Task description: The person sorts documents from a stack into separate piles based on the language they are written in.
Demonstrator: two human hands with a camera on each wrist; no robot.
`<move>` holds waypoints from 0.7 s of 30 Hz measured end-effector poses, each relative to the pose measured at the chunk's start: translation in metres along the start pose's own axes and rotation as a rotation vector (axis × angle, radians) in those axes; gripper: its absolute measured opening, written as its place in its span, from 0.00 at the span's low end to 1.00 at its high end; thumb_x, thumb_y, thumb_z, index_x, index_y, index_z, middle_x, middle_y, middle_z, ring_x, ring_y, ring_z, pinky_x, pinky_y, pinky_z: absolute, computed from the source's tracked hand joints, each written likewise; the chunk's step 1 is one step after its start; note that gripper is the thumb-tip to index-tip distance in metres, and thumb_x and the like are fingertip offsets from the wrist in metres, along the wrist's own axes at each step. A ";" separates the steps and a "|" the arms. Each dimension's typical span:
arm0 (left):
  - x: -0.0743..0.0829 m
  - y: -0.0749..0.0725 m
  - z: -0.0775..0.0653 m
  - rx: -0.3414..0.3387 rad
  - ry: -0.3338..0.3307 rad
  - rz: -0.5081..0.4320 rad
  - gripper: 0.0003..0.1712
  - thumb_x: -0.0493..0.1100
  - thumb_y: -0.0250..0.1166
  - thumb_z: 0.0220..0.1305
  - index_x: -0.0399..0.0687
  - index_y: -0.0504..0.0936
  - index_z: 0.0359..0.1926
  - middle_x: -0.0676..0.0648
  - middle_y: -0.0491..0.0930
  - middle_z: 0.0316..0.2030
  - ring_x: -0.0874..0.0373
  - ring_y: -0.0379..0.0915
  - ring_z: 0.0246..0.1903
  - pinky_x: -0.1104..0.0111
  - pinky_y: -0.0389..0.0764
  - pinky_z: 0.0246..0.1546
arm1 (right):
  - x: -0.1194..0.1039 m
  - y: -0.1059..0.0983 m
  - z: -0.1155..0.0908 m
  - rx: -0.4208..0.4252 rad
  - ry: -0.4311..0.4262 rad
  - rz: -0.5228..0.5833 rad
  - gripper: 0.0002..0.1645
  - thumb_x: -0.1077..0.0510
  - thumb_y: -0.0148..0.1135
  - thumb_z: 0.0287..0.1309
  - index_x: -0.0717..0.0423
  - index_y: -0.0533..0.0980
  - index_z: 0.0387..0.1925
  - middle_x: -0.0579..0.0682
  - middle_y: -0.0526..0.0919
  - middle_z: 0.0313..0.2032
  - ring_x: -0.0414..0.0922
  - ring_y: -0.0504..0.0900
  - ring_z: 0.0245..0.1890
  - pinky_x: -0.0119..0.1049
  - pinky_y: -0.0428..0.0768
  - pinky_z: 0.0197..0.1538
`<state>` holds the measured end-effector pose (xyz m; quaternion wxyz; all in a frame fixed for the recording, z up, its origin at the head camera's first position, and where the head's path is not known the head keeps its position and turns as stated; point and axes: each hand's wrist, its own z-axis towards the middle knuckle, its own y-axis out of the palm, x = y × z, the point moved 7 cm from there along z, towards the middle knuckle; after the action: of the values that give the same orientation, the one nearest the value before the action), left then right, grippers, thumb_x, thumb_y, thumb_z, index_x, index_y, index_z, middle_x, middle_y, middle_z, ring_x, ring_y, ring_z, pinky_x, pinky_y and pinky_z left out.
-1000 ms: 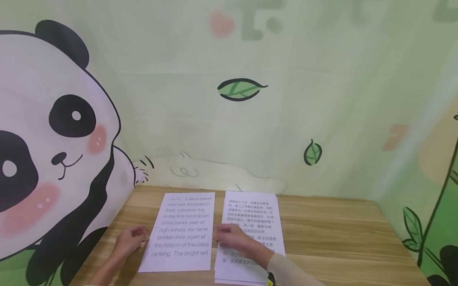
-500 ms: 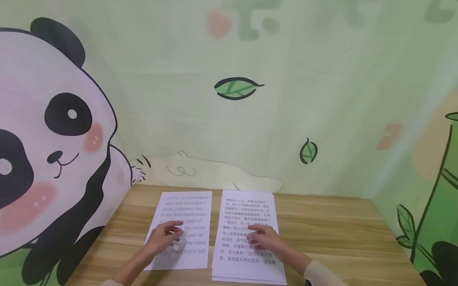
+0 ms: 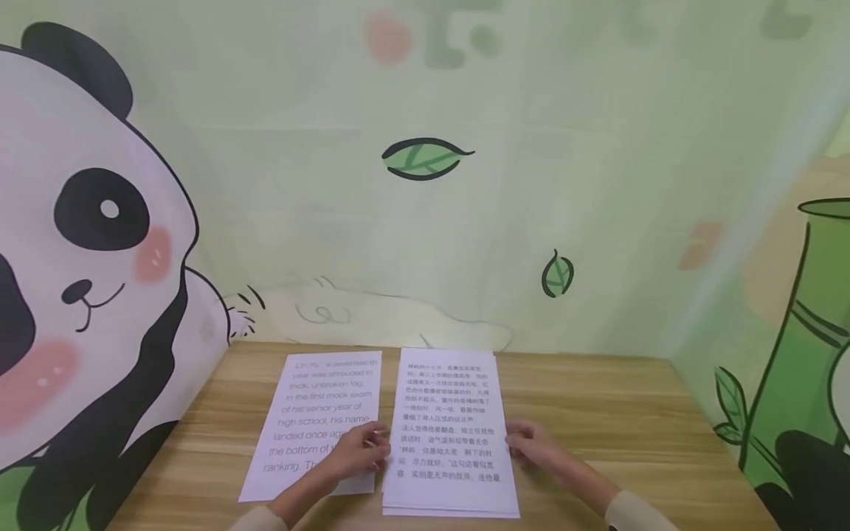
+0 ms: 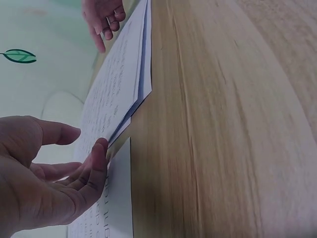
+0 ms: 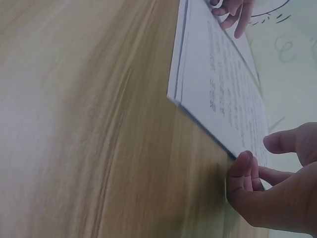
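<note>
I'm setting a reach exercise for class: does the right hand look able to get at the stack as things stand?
Likely yes: the right hand is right at the near part of the right edge of the stack, with nothing visible between them.

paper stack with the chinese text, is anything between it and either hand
Nothing visible is: the left hand is at the left edge of the stack, the right hand at its right edge. The English-text sheet lies partly below the left hand without blocking it.
</note>
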<state>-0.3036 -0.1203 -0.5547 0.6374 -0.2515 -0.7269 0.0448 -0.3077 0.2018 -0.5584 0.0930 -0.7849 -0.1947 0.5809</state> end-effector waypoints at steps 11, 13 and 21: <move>-0.001 0.002 -0.002 -0.058 -0.053 0.054 0.31 0.36 0.64 0.64 0.29 0.71 0.67 0.43 0.79 0.40 0.57 0.81 0.33 0.64 0.85 0.36 | 0.004 0.002 -0.001 -0.052 0.009 -0.049 0.29 0.61 0.57 0.69 0.72 0.69 0.67 0.53 0.80 0.38 0.45 0.77 0.36 0.37 0.79 0.40; 0.000 0.002 -0.003 -0.078 -0.046 0.070 0.31 0.36 0.64 0.64 0.29 0.72 0.67 0.45 0.79 0.39 0.58 0.80 0.32 0.65 0.84 0.35 | 0.003 0.003 -0.001 -0.053 0.016 -0.055 0.29 0.61 0.56 0.69 0.72 0.69 0.67 0.53 0.79 0.37 0.45 0.76 0.36 0.37 0.78 0.39; 0.007 0.005 0.000 -0.102 -0.008 0.141 0.23 0.38 0.64 0.63 0.32 0.80 0.59 0.49 0.78 0.32 0.58 0.76 0.28 0.69 0.79 0.28 | 0.000 0.002 -0.005 -0.032 0.015 -0.078 0.28 0.61 0.57 0.69 0.70 0.70 0.67 0.53 0.78 0.35 0.46 0.76 0.34 0.36 0.78 0.37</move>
<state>-0.3022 -0.1127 -0.5499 0.6163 -0.3340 -0.7112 0.0533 -0.3024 0.1998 -0.5572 0.1044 -0.7824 -0.2338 0.5677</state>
